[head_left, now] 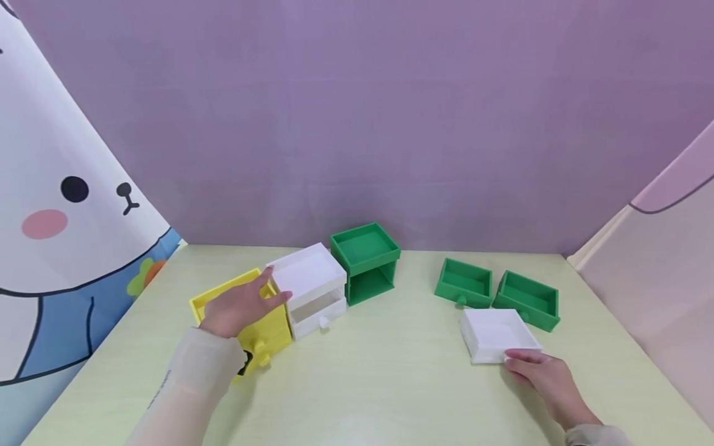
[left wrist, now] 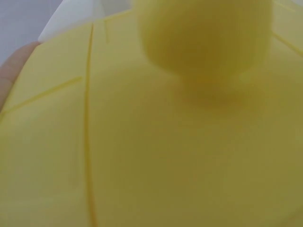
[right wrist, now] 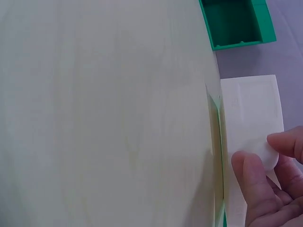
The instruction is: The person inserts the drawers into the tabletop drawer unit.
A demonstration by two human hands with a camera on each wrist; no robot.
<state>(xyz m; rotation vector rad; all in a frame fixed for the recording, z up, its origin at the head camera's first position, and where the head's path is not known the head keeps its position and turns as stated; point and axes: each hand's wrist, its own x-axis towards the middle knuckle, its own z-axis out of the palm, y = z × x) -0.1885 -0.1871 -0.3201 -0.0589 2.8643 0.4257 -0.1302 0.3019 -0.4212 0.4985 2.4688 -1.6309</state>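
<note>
On the right half of the desk, a white drawer: plain, boxy, straight-walled, open-topped. Just behind it, two green drawers with knobs. Held at the near side of the white drawer by the right hand, pinching with thumb and fingers. Well apart, on the left half, a yellow cabinet, white cabinet and green cabinet, side by side. Over the yellow cabinet, reaching to the white one's edge, the left hand, thumb and index finger spread; impossible to tell how firmly pressed. In the right wrist view, a rounded white knob between the fingertips, hidden in the head view. In the left wrist view, mainly a blurred yellow knob before a grooved face. Seen only in the head view, a second white drawer in the white cabinet's lower slot.
</note>
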